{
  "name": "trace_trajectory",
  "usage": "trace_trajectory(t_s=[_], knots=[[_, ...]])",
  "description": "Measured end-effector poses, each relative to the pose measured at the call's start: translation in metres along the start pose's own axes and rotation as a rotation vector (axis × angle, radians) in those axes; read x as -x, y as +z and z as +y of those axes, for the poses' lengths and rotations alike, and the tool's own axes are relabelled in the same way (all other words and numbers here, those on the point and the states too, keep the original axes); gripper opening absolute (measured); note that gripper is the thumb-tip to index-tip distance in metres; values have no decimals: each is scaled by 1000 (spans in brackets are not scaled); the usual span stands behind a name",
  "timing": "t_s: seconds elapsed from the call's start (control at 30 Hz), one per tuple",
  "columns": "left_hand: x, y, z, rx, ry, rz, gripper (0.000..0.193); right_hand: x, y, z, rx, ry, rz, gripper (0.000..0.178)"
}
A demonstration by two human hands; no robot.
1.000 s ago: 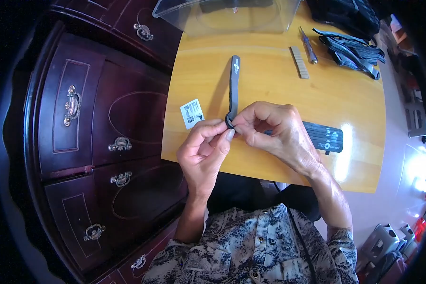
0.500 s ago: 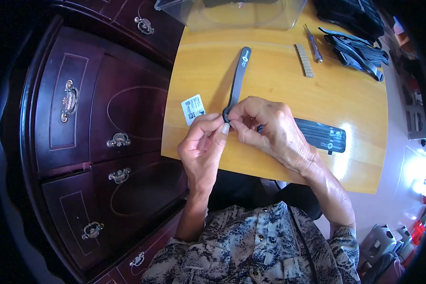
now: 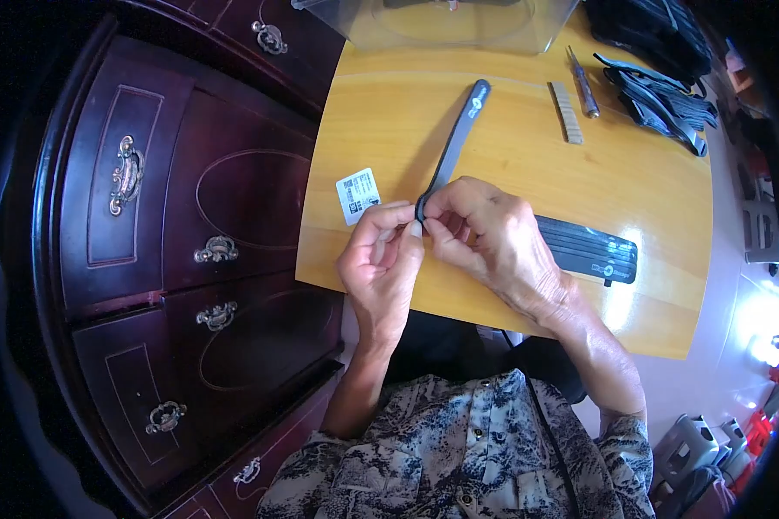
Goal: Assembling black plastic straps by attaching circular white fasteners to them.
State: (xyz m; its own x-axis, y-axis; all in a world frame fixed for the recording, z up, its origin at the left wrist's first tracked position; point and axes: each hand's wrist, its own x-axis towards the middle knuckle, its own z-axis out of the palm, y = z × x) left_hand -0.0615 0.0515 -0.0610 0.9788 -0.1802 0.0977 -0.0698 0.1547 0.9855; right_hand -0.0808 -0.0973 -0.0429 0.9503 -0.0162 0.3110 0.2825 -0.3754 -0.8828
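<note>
A long dark grey strap (image 3: pixel 457 141) with a rounded far end slants up and away from my fingers over the wooden table. Its near end is bent into a small loop, pinched between both hands. My left hand (image 3: pixel 381 259) is closed on the loop's left side, thumb and forefinger at the edge. From the right, my right hand (image 3: pixel 493 233) grips the same loop with thumb and fingertips. Just left of the strap lies a white printed card (image 3: pixel 357 195). Partly under my right hand is a flat black bundle of similar straps (image 3: pixel 587 249).
On the wooden table (image 3: pixel 389 112) a clear plastic box (image 3: pixel 441 30) stands at the far edge. Toward the far right lie a ridged tan strip (image 3: pixel 566 112), a pen-like tool (image 3: pixel 583 82) and a heap of dark straps (image 3: pixel 662 104). A dark wood cabinet (image 3: pixel 216 190) stands at left.
The strap's far end has swung a little to the right. Both hands keep their pinch on the loop, and the whole view has shifted slightly.
</note>
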Motion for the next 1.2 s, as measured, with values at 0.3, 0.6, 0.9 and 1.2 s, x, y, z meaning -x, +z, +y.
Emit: trace_trajectory(t_s=[0.3, 0.6, 0.9, 1.2], knots=[[-2, -1, -1, 44, 13, -25, 16, -7, 2, 9, 150, -94, 28, 14], [-8, -5, 7, 66, -55, -58, 14, -10, -16, -1, -54, 76, -80, 19], [-8, 4, -15, 5, -9, -42, 17, -6, -10, 3, -45, 189, -31, 16], [-7, 5, -24, -210, 149, -7, 16, -6, -7, 10, 13, 133, -42, 15]])
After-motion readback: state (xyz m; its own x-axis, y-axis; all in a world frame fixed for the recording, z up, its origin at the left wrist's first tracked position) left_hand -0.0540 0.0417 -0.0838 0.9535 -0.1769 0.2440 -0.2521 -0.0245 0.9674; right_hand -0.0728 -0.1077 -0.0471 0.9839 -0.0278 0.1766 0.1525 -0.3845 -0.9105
